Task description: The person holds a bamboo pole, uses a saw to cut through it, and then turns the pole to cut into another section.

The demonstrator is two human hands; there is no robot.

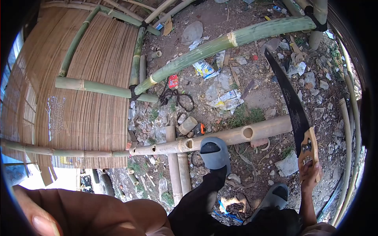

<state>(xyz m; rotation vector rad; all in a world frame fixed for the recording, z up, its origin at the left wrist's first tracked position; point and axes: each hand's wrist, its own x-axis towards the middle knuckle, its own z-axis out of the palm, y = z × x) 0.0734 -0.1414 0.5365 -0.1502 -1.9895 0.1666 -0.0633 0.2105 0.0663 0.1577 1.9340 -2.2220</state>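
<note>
My right hand (310, 173) is closed round the wooden handle of a hand saw (293, 100) at the right. The saw's dark blade points up and away, its toothed edge at the right end of a bamboo pole (269, 128) lying across the ground. Several round holes are cut in that pole. My foot in a grey sandal (223, 155) rests on it. Very large and close to the camera at the bottom left is my left hand (90, 212); its thumb shows, but the frame does not make out its finger pose or anything held.
A lashed frame of green bamboo (204, 51) spans the upper view, beside a slatted bamboo screen (98, 51) at the left. Stones, wrappers, dark rope (177, 97) and an orange-black tape measure (200, 129) lie on the dirt. Bamboo poles (348, 129) stand along the right.
</note>
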